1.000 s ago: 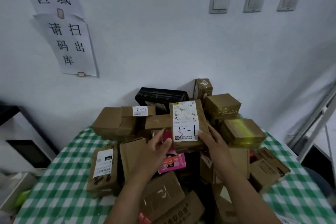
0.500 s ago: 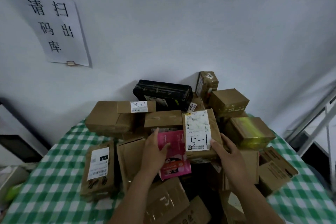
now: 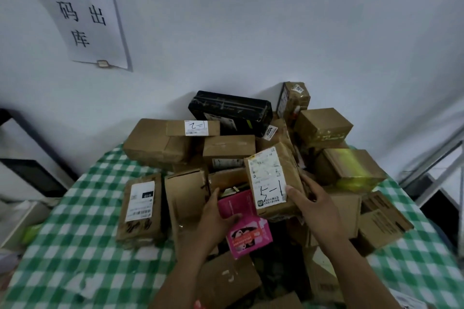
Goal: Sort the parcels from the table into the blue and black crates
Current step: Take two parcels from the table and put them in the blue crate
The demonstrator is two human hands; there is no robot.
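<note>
Here, the right hand (image 3: 311, 206) grasps the brown parcel marked "5-1" (image 3: 273, 178) at the pile's centre, thumb on its label, fingers hidden behind; its long axis runs away from the person, label upward. The left hand (image 3: 216, 221) grasps the one pink parcel (image 3: 247, 228), partly covered by it. One black parcel (image 3: 231, 110) lies behind; the brown cartons (image 3: 155, 143) overlap beyond counting on the checked tabletop (image 3: 75, 246)
</note>
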